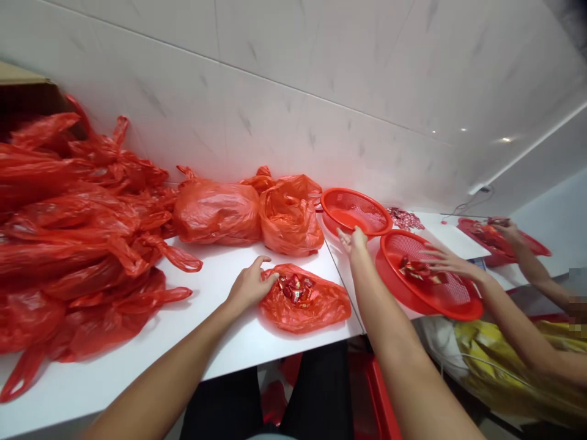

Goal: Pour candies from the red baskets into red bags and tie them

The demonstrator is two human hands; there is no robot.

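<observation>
Touches the left edge of the open, thin red plastic bag (pixel 321 310) with the nearer left hand (pixel 249 285), thumb and finger apart. Has the bag on the flat white table (pixel 215 263), just right of these fingers, longest left to right. Holds the right hand (pixel 356 242), fingers spread, by the far round red plastic basket (pixel 372 211). Can read no words.

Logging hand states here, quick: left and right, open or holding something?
Left hand: open, thumb at the edge of the front red bag.
Right hand: open, by the rim of the rear red basket.
</observation>
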